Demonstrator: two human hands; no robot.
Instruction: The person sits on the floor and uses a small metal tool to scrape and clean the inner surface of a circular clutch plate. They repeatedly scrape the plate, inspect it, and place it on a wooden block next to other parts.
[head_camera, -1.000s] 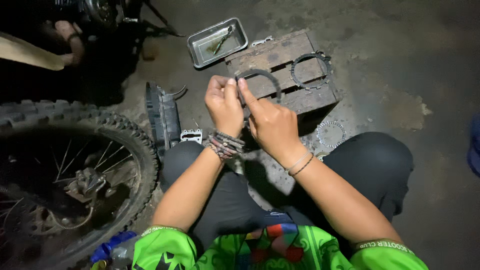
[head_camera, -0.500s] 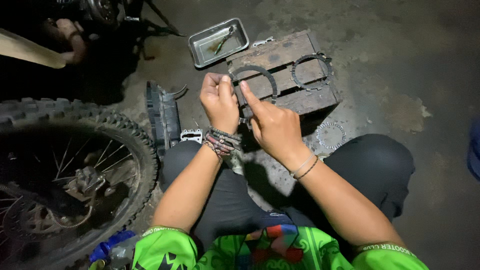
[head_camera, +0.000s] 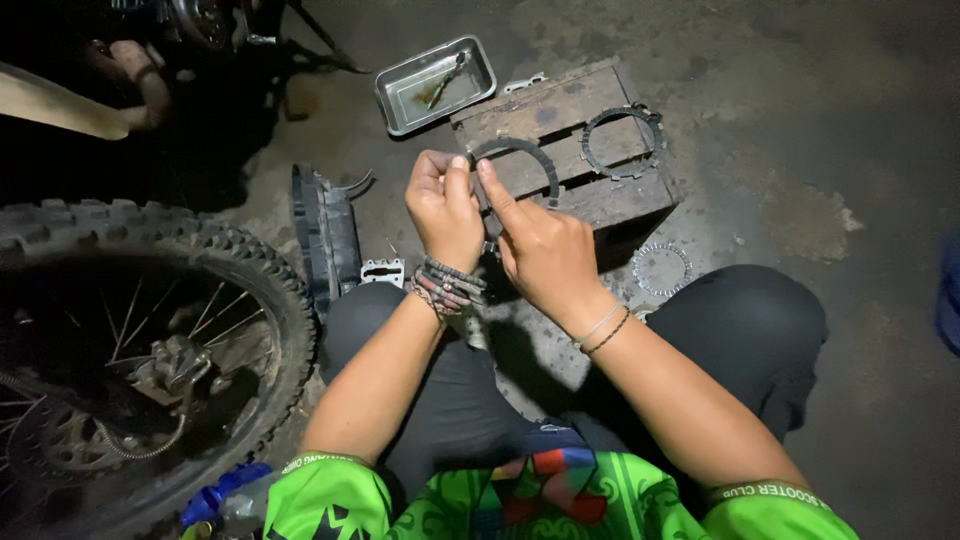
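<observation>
Left hand: pinches dark toothed ring.
Right hand: fingertips clamp same ring.
Advice: hold it level, edges only.

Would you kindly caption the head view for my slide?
Both hands, left hand and right hand, hold a ring-shaped plate above a wooden crate.

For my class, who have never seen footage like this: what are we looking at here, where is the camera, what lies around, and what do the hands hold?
The camera sits on a person's head and looks down at their own bare arms. The left hand and right hand together hold a thin dark toothed ring. Beyond them stands a wooden crate with a second ring lying on top. A metal tray rests on the concrete floor behind the crate. A knobbly motorcycle wheel lies on the person's left.
</observation>
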